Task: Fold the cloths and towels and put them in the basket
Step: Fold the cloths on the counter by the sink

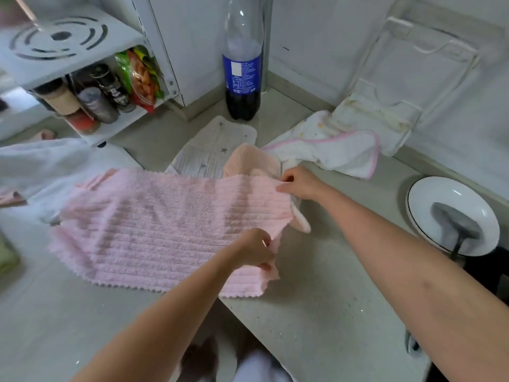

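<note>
Pinching one pink towel [165,230] by its right edge, left hand [254,250] and right hand [298,181] each keep a narrow grip; three other cloths lie on the desk [316,299].

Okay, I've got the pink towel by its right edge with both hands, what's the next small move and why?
Probably carry that edge leftward to fold it in half. The left hand and right hand each pinch a corner of the right edge of the pink ribbed towel, which lies spread flat and unfolded on the counter.
</note>
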`<state>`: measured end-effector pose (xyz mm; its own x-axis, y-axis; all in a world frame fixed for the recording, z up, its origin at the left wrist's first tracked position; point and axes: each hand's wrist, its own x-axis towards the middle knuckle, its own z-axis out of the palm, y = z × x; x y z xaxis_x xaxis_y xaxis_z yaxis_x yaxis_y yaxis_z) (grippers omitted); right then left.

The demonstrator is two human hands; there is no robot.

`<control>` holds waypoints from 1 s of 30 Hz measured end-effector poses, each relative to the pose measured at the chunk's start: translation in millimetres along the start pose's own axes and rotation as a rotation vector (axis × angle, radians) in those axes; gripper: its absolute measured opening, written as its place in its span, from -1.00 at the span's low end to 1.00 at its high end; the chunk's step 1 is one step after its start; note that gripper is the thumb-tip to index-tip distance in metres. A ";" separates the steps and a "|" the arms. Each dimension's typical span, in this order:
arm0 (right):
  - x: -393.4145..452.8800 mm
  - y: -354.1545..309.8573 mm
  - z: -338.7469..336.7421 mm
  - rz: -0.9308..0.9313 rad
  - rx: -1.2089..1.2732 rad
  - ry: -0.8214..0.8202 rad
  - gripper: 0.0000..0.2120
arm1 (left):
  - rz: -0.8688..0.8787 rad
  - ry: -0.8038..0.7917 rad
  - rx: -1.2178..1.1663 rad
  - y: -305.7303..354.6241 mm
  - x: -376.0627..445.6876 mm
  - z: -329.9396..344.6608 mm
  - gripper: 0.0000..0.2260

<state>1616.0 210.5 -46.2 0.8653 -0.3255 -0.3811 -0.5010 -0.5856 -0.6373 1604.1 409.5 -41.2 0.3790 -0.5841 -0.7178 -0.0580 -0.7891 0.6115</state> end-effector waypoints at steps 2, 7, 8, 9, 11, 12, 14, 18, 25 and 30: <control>-2.5 -2.2 -1.3 -0.038 0.021 0.039 -0.84 | 0.028 0.031 0.047 -1.1 -4.8 -4.8 -0.86; -12.5 -9.4 -14.0 -0.049 0.063 0.194 -0.74 | 0.070 0.166 0.192 4.5 -12.7 -8.4 -0.70; -14.0 -9.6 -17.0 -0.039 0.068 0.216 -0.75 | 0.077 0.137 0.194 7.2 -14.9 -7.7 -0.74; -16.2 -9.6 -20.1 -0.030 0.076 0.242 -0.77 | 0.095 0.100 0.197 11.2 -17.2 -6.7 -0.81; -21.5 -8.7 -26.8 -0.023 0.122 0.319 -0.81 | 0.137 0.048 0.215 21.4 -22.1 -3.5 -0.94; -24.6 -7.6 -30.9 -0.020 0.131 0.366 -0.82 | 0.161 0.031 0.222 26.8 -23.2 -1.2 -0.90; -32.2 -4.9 -41.4 -0.025 0.122 0.439 -0.86 | 0.197 -0.022 0.227 38.0 -24.6 3.9 -0.89; -46.5 -4.0 -54.4 -0.051 0.114 0.446 -0.84 | 0.260 -0.100 0.283 56.0 -31.8 8.3 -0.90; -33.2 -67.7 -19.8 -0.255 0.123 0.361 -0.71 | 0.228 0.189 0.118 17.6 -56.7 -45.6 -0.58; -3.1 -135.9 41.3 -0.316 0.224 0.184 -0.73 | 0.147 0.486 -0.161 -48.7 -93.2 -101.2 -0.68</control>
<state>1680.8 321.8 13.9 0.9551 -0.2947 -0.0309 -0.1841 -0.5085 -0.8411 1665.1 521.7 29.6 0.7638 -0.5008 -0.4072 -0.0146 -0.6441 0.7648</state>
